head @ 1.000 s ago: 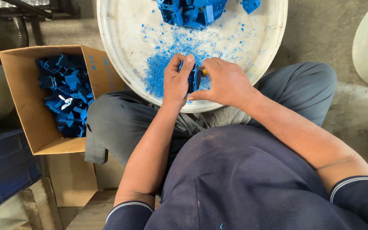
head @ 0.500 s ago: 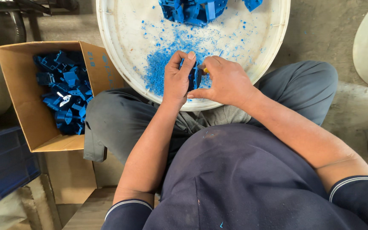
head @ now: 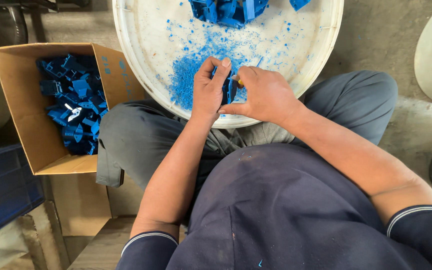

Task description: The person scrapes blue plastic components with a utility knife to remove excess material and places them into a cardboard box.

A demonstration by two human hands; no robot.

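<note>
Both sets of fingers are closed around one small blue plastic part (head: 228,89), just above the middle of the frame. The left hand (head: 207,92) cups it from the left with fingers (head: 219,65) curled over the top. The right hand (head: 266,95) pinches the other side, and a thin sliver of a tool seems to poke out above it, too small to be sure.

To do this bit well, I'd say keep the part braced firmly in the left hand and make short, controlled strokes directed away from the thumb, so the trimmings fall onto the blue shavings (head: 188,82).

The part's long axis looks roughly top-to-bottom in the frame, though it's mostly hidden.

Around that: the white round tray (head: 146,75) resting on the lap, more blue pieces (head: 226,9) at top centre, and the cardboard box (head: 23,125) of them at left.
</note>
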